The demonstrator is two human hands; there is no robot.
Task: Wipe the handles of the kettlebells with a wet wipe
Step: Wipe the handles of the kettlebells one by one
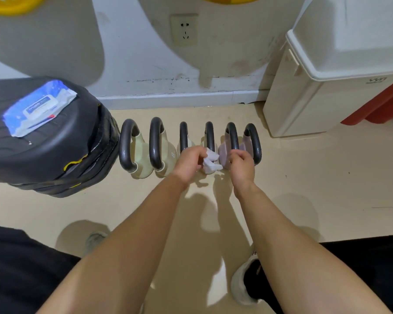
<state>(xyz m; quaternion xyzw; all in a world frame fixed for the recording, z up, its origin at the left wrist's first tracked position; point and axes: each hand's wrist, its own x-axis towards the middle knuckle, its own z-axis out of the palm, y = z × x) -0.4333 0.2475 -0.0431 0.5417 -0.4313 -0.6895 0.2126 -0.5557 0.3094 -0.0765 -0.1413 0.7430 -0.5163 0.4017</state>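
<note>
Several kettlebells with black handles stand in a row on the floor by the wall, the left ones pale green (143,152), the right ones mauve (226,152). My left hand (188,163) holds a crumpled white wet wipe (210,162) just in front of the fourth handle (210,137). My right hand (242,164) is curled in front of the fifth handle (233,137), fingers bent; whether it grips the handle I cannot tell. Both forearms reach forward from the bottom of the view.
A blue wet wipe pack (38,107) lies on a stack of black pads (55,143) at the left. A cream lidded bin (327,87) stands at the right, a wall socket (185,30) above. My shoe (247,284) is on the beige floor.
</note>
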